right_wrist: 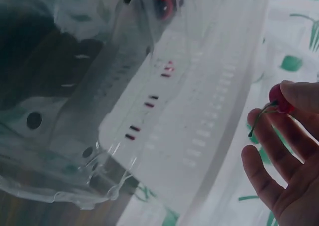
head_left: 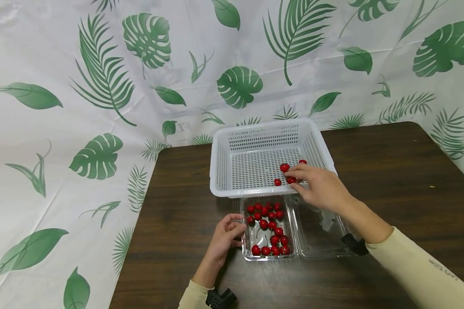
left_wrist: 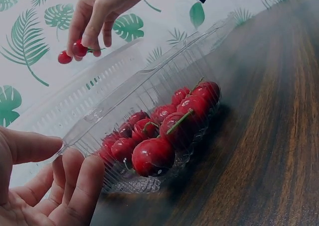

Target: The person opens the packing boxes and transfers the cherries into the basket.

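Observation:
My left hand pinches the left rim of a clear plastic clamshell box, its fingertips at the box wall in the left wrist view. Many red cherries, some with green stems, lie in that box's left half. Over the front right of a white basket, my right hand pinches a red cherry by thumb and finger, its green stem hanging down. A second cherry shows beside its fingers in the left wrist view; whether it is held too, I cannot tell.
The white perforated basket stands behind the box, with a few cherries near its front right. The box's transparent lid lies open to the right, below my right forearm. A leaf-print cloth backs the dark wooden table.

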A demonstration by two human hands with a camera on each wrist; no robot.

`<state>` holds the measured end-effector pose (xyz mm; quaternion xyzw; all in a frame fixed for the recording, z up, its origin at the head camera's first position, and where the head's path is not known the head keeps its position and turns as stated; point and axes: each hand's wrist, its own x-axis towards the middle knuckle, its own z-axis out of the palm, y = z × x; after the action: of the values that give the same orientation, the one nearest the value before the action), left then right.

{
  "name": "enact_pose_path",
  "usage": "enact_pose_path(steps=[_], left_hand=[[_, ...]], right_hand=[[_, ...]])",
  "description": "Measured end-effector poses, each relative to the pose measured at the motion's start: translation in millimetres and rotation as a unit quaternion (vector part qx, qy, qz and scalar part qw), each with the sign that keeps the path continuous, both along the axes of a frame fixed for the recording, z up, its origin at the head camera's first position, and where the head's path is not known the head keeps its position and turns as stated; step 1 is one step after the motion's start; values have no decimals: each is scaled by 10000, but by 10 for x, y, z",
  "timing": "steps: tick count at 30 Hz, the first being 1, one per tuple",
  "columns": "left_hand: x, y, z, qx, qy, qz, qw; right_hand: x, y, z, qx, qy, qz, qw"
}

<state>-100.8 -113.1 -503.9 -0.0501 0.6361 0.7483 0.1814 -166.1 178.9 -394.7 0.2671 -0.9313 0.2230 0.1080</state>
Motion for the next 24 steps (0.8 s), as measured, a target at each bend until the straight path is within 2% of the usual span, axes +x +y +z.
enact_pose_path(steps=[4, 12, 24], left_hand=[[4, 6, -7, 15, 5, -35, 10000], [16, 12, -14, -14, 4, -22, 10000], [-4, 1, 5, -50, 3, -12, 10000]], right_hand=[[-52, 66, -52, 66, -75, -50, 9999], [-105, 114, -132, 42, -587, -153, 9982], [-187, 149, -204, -48, -630, -122, 9979]])
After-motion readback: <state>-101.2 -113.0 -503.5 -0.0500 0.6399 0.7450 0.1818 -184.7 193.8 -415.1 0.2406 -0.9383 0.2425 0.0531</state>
